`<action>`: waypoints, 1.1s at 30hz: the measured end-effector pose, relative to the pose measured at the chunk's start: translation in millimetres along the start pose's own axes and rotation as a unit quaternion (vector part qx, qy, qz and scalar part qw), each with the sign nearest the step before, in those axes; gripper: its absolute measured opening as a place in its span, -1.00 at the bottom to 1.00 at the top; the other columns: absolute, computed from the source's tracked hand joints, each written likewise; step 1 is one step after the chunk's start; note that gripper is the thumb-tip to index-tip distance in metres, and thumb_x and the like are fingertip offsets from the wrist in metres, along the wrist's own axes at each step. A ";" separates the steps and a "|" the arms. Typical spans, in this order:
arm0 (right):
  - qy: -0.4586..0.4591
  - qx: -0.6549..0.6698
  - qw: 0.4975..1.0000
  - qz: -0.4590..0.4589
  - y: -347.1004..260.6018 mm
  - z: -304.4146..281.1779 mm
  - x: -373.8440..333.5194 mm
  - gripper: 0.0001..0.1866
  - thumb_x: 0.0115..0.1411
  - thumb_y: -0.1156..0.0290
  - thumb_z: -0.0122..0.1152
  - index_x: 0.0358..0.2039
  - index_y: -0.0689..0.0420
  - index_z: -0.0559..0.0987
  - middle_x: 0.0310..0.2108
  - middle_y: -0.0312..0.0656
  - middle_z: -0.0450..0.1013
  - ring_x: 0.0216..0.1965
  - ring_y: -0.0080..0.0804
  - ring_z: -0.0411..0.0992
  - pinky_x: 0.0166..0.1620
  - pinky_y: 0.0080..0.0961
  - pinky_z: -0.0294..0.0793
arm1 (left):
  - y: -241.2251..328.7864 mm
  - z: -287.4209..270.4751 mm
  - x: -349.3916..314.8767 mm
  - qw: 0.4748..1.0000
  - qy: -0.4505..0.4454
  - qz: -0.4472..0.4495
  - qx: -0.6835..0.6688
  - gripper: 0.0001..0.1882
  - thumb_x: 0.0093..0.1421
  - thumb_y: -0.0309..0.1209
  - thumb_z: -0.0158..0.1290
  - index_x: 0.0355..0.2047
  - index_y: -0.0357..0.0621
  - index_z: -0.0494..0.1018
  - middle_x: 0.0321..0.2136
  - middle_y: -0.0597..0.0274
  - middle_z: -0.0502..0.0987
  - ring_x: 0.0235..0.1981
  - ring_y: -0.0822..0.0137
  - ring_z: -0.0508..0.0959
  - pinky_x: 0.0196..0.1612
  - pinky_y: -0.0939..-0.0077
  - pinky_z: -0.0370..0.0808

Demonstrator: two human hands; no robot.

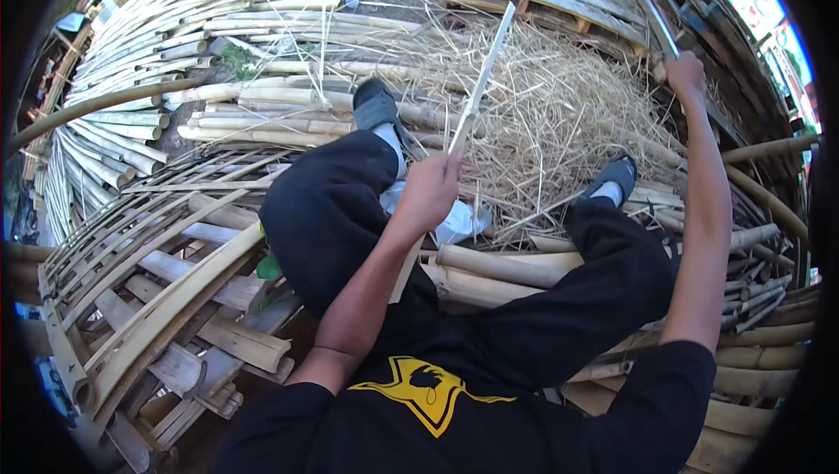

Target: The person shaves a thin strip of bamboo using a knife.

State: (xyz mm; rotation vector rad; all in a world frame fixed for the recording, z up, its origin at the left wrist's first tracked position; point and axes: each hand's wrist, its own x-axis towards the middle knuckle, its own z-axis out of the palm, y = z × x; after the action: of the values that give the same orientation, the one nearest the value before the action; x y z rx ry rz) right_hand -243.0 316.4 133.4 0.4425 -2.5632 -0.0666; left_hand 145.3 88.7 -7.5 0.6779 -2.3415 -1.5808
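Note:
My left hand (430,190) is closed around a long, pale bamboo strip (479,89). The strip slants up and away between my knees, and its lower end passes under my forearm toward my lap. Out to the far right, my raised right hand (687,77) grips a long-bladed knife (661,25). Its shiny blade points up and away, well apart from the strip, while the handle is hidden in my fist. Beyond the strip lies a heap of thin bamboo shavings (568,98).
Bamboo poles (149,46) are stacked at the far left, with a slatted bamboo frame (201,299) nearer. A wooden pallet (542,2) lies at the back. Between my legs are a white plastic bag (461,222) and cut bamboo pieces (498,266).

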 end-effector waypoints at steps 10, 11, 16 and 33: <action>-0.360 0.387 0.847 -0.058 -100.0 -34.4 -100.4 -0.48 0.10 -0.02 0.17 -0.63 0.27 0.46 -0.75 -0.22 0.31 -0.69 -0.52 0.26 -0.55 -0.46 0.23 | 18.7 -4.1 3.2 0.884 -0.204 -0.106 -0.407 -0.63 0.35 -0.09 -0.24 -0.49 -0.06 0.20 -0.77 0.54 0.07 -0.86 0.67 0.03 -0.83 0.71 -0.02; -0.360 0.391 0.845 -0.059 -106.0 -40.0 -106.3 -0.48 0.10 -0.02 0.17 -0.63 0.27 0.46 -0.75 -0.22 0.31 -0.69 -0.52 0.26 -0.55 -0.46 0.23 | 17.0 -3.1 5.2 0.886 -0.202 -0.107 -0.404 -0.63 0.35 -0.09 -0.24 -0.49 -0.06 0.20 -0.77 0.54 0.07 -0.86 0.67 0.03 -0.83 0.71 -0.02; -0.308 0.371 0.864 -0.143 -128.4 -71.8 -131.1 -0.50 0.17 0.01 0.10 -0.57 0.28 0.45 -0.73 -0.19 0.29 -0.68 -0.45 0.26 -0.53 -0.40 0.23 | 21.3 -0.8 4.3 0.858 -0.233 -0.101 -0.447 -0.62 0.36 -0.08 -0.27 -0.48 -0.07 0.21 -0.78 0.53 0.06 -0.85 0.66 0.01 -0.82 0.71 -0.01; -0.358 0.432 0.819 -0.116 -83.0 -82.6 -148.1 -0.70 0.26 0.23 0.02 -0.45 0.22 0.44 -0.73 -0.38 0.24 -0.73 -0.71 0.21 -0.64 -0.69 0.19 | 21.2 14.1 1.1 0.733 -0.297 -0.135 -0.598 -0.56 0.37 -0.05 -0.40 -0.50 -0.07 0.20 -0.77 0.43 0.13 -0.89 0.55 0.11 -0.79 0.66 0.19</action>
State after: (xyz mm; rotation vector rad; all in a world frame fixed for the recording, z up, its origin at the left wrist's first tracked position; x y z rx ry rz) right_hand -56.6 289.4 119.2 1.2650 -3.1180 1.0840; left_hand 133.0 106.1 6.5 0.1555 -0.8877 -3.1874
